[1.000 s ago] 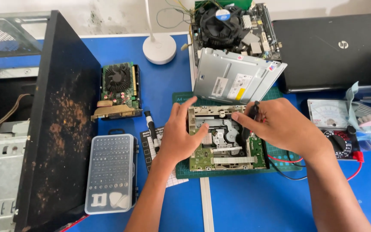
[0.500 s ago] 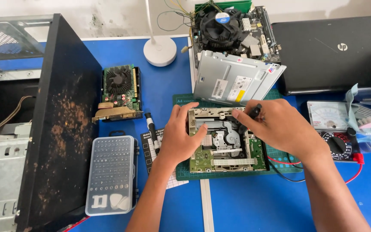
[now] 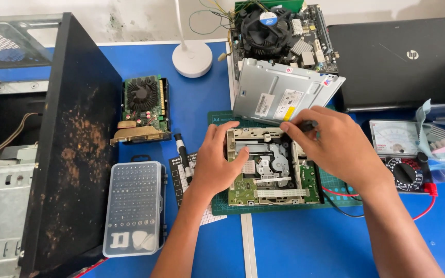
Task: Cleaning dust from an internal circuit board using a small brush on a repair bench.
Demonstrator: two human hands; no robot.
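Note:
An opened optical drive (image 3: 270, 172) with its mechanism and green circuit board bare lies on a green cutting mat (image 3: 342, 191). My left hand (image 3: 217, 162) presses on the drive's left side, thumb over its edge. My right hand (image 3: 330, 141) is closed around a dark-handled screwdriver (image 3: 305, 125), whose tip points down at the drive's upper right corner. The drive's silver metal cover (image 3: 279, 95) leans just behind, propped against a motherboard.
A black computer case (image 3: 68, 144) stands open at the left. A graphics card (image 3: 142, 109), a clear bit-set box (image 3: 134, 208), a white lamp base (image 3: 192, 57), a motherboard with fan (image 3: 269, 28), a closed black laptop (image 3: 403, 59) and an analog multimeter (image 3: 400, 152) surround the mat.
My right hand has shifted slightly over the drive's upper right corner with the screwdriver. My left hand stays on the drive's left side.

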